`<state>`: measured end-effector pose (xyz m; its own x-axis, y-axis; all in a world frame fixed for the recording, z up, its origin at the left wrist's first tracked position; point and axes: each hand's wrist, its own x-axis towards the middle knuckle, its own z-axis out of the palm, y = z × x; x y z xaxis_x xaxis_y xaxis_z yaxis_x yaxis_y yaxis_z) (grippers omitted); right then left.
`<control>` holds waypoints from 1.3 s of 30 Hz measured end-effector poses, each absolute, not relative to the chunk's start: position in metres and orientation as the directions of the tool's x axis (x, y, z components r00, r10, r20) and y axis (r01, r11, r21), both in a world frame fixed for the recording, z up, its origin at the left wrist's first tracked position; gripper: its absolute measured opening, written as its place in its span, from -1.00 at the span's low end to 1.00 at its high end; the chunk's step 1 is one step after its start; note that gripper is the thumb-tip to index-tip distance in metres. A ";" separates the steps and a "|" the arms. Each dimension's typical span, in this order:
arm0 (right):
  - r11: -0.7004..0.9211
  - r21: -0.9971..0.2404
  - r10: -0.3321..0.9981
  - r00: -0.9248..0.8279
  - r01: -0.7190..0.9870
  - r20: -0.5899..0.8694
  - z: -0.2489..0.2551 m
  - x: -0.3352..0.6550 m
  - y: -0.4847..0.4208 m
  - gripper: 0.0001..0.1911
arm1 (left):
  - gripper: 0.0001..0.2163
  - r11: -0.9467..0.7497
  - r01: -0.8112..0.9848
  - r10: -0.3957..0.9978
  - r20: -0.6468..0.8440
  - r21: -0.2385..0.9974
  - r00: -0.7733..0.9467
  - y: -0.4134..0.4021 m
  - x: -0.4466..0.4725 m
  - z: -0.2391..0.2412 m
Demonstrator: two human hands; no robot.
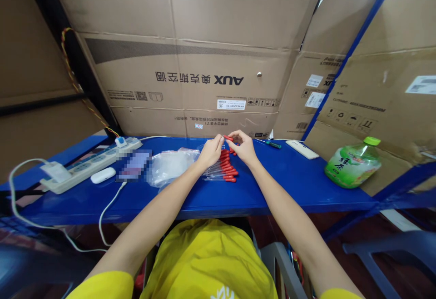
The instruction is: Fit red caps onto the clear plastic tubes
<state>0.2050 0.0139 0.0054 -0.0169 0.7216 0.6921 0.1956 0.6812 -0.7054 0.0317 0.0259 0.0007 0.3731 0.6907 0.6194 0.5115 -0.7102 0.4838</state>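
My left hand [211, 150] and my right hand [242, 147] meet above the blue shelf [293, 185], fingers pinched together on one small red-capped piece [228, 138] held between them. Just below the hands lies a row of several thin clear tubes with red caps [227, 168], side by side on the shelf. Left of them sits a heap of clear plastic bags [168, 165].
A white power strip [91, 162] with a plugged charger, a white earbud case [102, 175] and a blurred phone [134, 165] lie at the left. A small green screwdriver [273, 144], a white remote-like bar [302, 149] and a green drink bottle [354, 162] are at the right. Cardboard boxes stand behind.
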 end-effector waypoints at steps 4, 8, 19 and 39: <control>0.653 -0.736 0.747 0.006 0.178 0.665 0.004 0.205 0.016 -0.66 | -0.67 -0.715 0.529 0.686 0.605 0.457 0.404 0.027 0.031 -0.001; 0.618 -0.782 0.784 0.013 0.084 0.621 0.002 0.206 0.017 -0.62 | -0.67 -0.726 0.549 0.673 0.592 0.414 0.443 0.029 0.029 -0.001; 0.620 -0.784 0.785 0.003 0.034 0.620 0.006 0.205 0.012 -0.60 | -0.68 -0.748 0.586 0.642 0.560 0.311 0.523 0.030 0.022 0.003; 0.569 -0.821 0.822 -0.066 0.041 0.566 0.009 0.210 0.008 -0.57 | -0.74 -0.733 0.667 0.636 0.487 0.136 0.599 0.029 0.017 0.009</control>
<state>0.2102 0.0084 0.0090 -0.0660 0.8216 0.5662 0.0406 0.5692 -0.8212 0.0172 0.0286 0.0086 0.5991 0.6357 0.4868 0.6666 -0.7328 0.1365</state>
